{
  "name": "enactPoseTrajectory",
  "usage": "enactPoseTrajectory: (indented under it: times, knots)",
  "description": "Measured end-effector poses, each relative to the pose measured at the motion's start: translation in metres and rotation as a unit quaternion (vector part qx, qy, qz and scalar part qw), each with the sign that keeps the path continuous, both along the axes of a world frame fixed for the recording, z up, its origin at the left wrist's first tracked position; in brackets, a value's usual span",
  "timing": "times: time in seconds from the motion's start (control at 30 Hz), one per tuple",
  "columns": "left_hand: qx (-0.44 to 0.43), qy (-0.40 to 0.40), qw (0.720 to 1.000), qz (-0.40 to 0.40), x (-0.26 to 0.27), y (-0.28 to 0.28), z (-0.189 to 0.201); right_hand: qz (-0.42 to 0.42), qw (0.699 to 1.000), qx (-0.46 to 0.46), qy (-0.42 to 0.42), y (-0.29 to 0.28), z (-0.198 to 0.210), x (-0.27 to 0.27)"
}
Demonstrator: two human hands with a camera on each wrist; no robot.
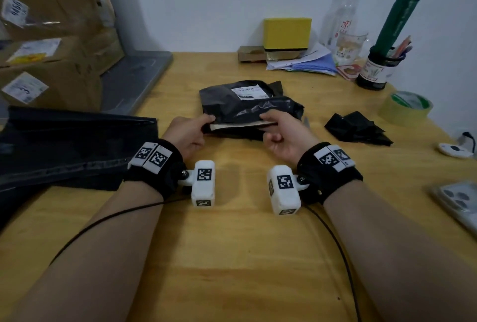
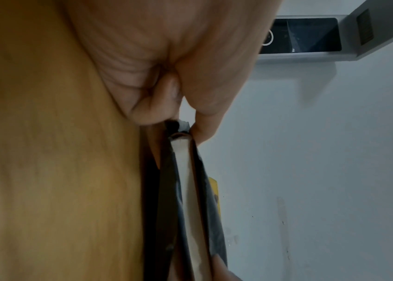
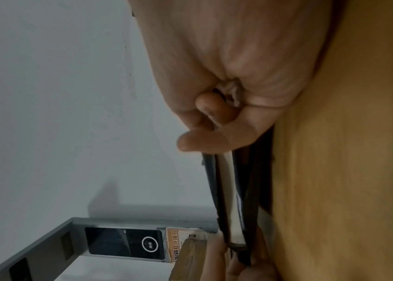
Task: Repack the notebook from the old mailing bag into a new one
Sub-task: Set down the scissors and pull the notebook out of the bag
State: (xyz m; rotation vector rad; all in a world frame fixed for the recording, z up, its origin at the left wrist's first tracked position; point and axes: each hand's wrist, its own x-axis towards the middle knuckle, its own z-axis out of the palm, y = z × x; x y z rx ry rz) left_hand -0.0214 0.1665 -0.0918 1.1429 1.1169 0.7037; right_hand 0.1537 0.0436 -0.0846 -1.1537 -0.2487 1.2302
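Note:
The old black mailing bag (image 1: 247, 99), with a white label on top, lies mid-table with its mouth facing me. The notebook's pale page edge (image 1: 240, 126) shows inside the mouth. My left hand (image 1: 206, 123) pinches the bag's left corner, thumb on top. My right hand (image 1: 267, 121) pinches the upper flap at the right of the mouth. In the left wrist view my left hand (image 2: 178, 117) grips the black film around the notebook (image 2: 187, 180). The right wrist view shows my right hand (image 3: 214, 140) holding the flap over the notebook (image 3: 229, 190). A stack of flat black new bags (image 1: 77, 141) lies left.
Cardboard parcels (image 1: 46, 63) are stacked at the far left beside a grey tray (image 1: 134, 79). A crumpled black scrap (image 1: 356, 128), a tape roll (image 1: 405, 107), a pen jar (image 1: 374, 71) and a phone (image 1: 459, 200) sit on the right. A yellow box (image 1: 286, 33) stands at the back.

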Motion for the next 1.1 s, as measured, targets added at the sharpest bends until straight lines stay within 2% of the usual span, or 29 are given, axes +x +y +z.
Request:
enactPoseTrajectory:
  times: [0.2, 0.33, 0.53, 0.67, 0.9, 1.1]
  knots:
    - [0.024, -0.001, 0.999, -0.026, -0.006, 0.0, -0.004, 0.001, 0.998, -0.022, -0.061, -0.007, 0.0, -0.004]
    - [0.055, 0.021, 0.997, -0.044, -0.005, -0.002, -0.009, -0.012, 0.998, -0.026, -0.064, -0.004, -0.002, -0.002]
    - [0.075, -0.012, 0.997, -0.014, -0.011, -0.004, -0.013, -0.009, 0.994, -0.023, -0.105, -0.002, -0.004, -0.005]
    - [0.077, -0.058, 0.995, -0.005, -0.013, -0.011, -0.009, -0.023, 0.997, 0.011, -0.071, -0.004, -0.005, -0.004]
    - [0.051, -0.115, 0.992, 0.015, -0.014, -0.016, -0.004, 0.001, 0.999, 0.037, -0.031, -0.009, -0.003, -0.004]
    - [0.065, -0.114, 0.99, 0.054, -0.018, -0.013, -0.003, 0.041, 0.998, 0.041, -0.031, -0.014, 0.007, -0.004]
